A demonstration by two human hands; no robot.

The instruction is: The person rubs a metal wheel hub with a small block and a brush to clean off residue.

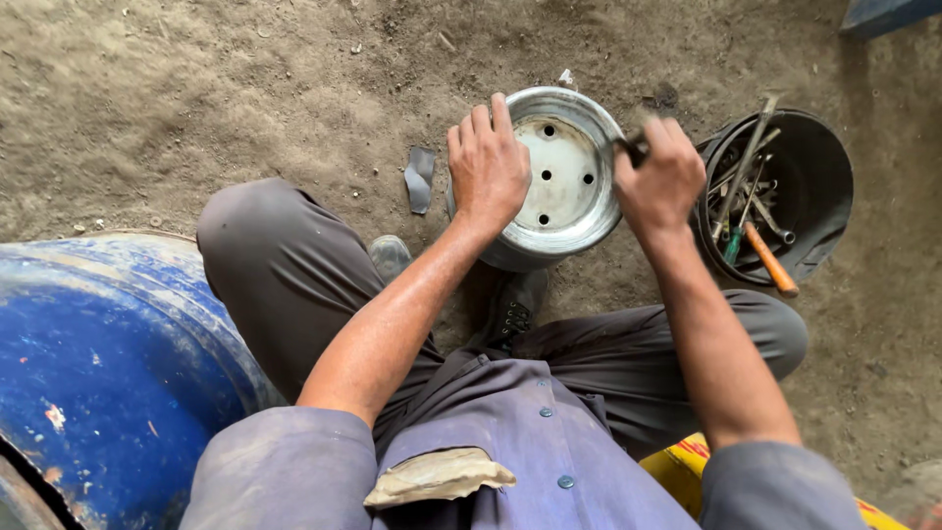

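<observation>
The left hand (488,167) grips the rim of a metal wheel rim (561,186) standing on the dirt floor (196,98) between the knees, fingers curled over its edge. The right hand (659,182) is clenched around a small dark tool (636,147) at the rim's right edge, beside a black bucket (824,186) of tools

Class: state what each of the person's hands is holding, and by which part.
The left hand grips the metal wheel rim by its left edge. The right hand is closed around a small dark tool; which part cannot be told.
</observation>
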